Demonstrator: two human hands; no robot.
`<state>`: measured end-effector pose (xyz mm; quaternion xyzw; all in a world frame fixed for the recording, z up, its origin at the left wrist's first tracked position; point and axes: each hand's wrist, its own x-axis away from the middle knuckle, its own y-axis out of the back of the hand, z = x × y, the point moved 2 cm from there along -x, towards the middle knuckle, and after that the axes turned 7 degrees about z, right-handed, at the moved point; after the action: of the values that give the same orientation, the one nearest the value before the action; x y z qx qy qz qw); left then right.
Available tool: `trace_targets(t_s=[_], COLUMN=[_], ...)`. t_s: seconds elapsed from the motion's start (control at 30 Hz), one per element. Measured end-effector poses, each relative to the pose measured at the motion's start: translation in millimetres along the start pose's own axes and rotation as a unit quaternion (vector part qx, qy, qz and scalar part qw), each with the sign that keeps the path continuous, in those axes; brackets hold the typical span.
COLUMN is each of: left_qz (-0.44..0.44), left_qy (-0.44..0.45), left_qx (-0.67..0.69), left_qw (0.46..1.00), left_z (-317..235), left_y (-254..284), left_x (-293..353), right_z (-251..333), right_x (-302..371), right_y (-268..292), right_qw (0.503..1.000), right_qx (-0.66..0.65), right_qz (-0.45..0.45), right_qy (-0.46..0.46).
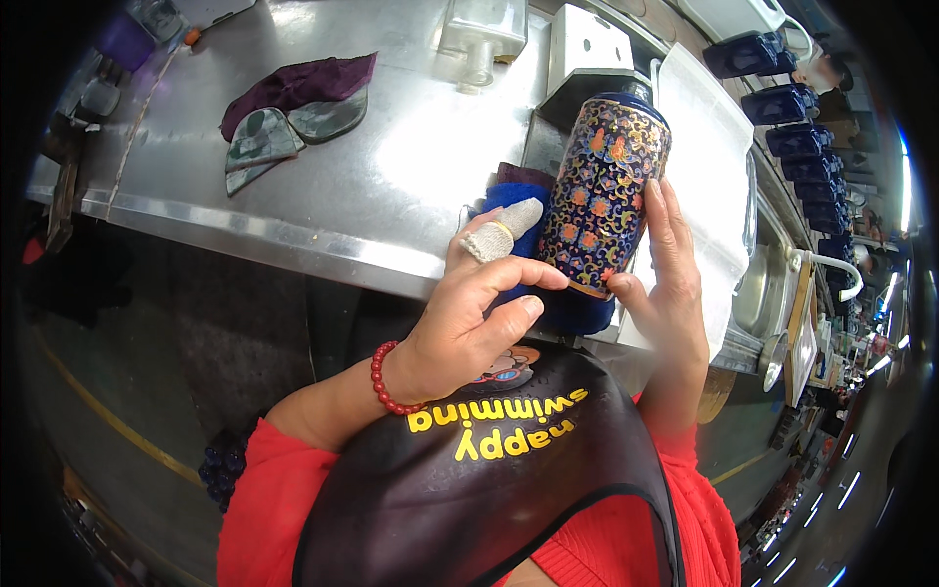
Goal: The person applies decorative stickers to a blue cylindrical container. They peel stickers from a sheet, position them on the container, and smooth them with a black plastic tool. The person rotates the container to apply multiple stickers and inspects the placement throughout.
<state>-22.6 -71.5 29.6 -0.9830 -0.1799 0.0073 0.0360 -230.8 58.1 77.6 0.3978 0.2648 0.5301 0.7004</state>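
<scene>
A dark blue bottle (608,196) covered in orange, yellow and green floral patterns lies tilted, its neck pointing up and away. Its lower end rests over a blue cloth (533,210). On the bottle's right side lie the stretched fingers of my right hand (675,284), with the thumb apart by the lower edge. My left hand (465,328) is at the lower left, thumb and fingers apart, one fingertip at the bottle's bottom rim. A whitish cloth finger cover (501,231), held by a yellow band, wraps one left finger. Neither hand is wrapped round the bottle.
A white stand (587,47) is behind the bottle on the metal table (391,196). White paper (709,166) lies to its right. A clear glass bottle (481,39), a purple cloth (298,86) and grey-green pads (262,142) lie farther off. Several blue bottles (802,139) line the far right.
</scene>
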Motion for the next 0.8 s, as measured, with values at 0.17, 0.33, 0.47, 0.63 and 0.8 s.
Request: trace_targets(t_s=[0.17, 0.33, 0.47, 0.63, 0.8], left_qz=[-0.08, -0.115, -0.12, -0.124, -0.106], left_qy=[-0.006, -0.042, -0.043, -0.054, -0.038], left_qx=[-0.047, -0.154, -0.152, -0.162, -0.165], left_qw=[0.996, 0.98, 0.98, 0.978, 0.98], left_z=[10.0, 18.4, 18.2, 14.6, 14.3], left_y=[-1.4, -9.1, -10.7, -10.2, -8.5], left_x=[-5.6, -16.5, -22.6, -26.5, -27.0], right_z=[0.1, -0.2, -1.0, -1.3, -0.8], right_x=[-0.5, 0.5, 0.5, -0.4, 0.0], right_y=[-0.9, -2.7, -3.0, -3.1, -3.5], right_qw=[1.0, 1.0, 1.0, 1.0, 1.0], right_qx=[-0.006, -0.008, -0.002, -0.012, -0.008], right_qz=[-0.005, -0.004, -0.007, -0.003, -0.002], right_qy=[0.001, -0.003, 0.0, 0.0, -0.004])
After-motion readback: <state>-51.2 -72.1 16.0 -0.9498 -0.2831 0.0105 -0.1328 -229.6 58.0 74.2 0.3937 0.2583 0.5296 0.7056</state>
